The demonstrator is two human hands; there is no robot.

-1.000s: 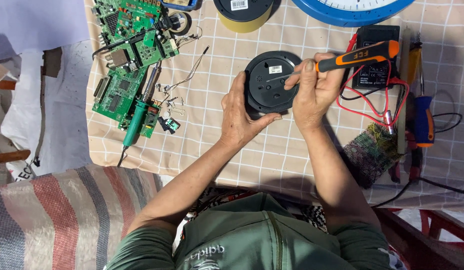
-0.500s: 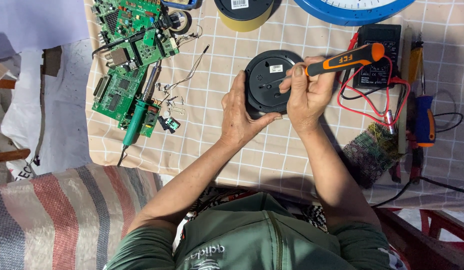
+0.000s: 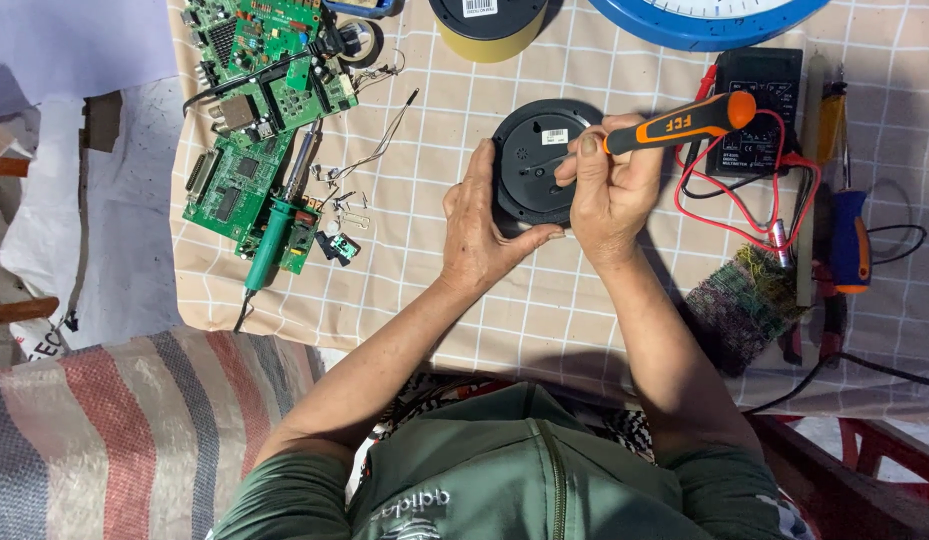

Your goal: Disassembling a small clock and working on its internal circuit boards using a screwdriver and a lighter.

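Black round clock case (image 3: 532, 165) lies back-up at centre of the checked cloth surface (image 3: 584, 300), just below 12 o'clock from my chest. Looks like light rigid plastic with a smooth rim, likely to slide on the cloth, so best taken by the edge, not the small parts in its back. My left hand (image 3: 484, 225) cups the rim at its 8 o'clock side, thumb along the lower edge, fingers closed around the case. My right hand (image 3: 609, 185) is closed on an orange-and-black screwdriver (image 3: 684, 118), handle pointing to 2 o'clock, tip down on the case back; tip itself hidden by fingers. Both forearms come up from 6 o'clock, wrists bent inward. Green circuit boards (image 3: 254, 110) at 10 o'clock, black multimeter (image 3: 754, 105) with red leads at 2 o'clock.
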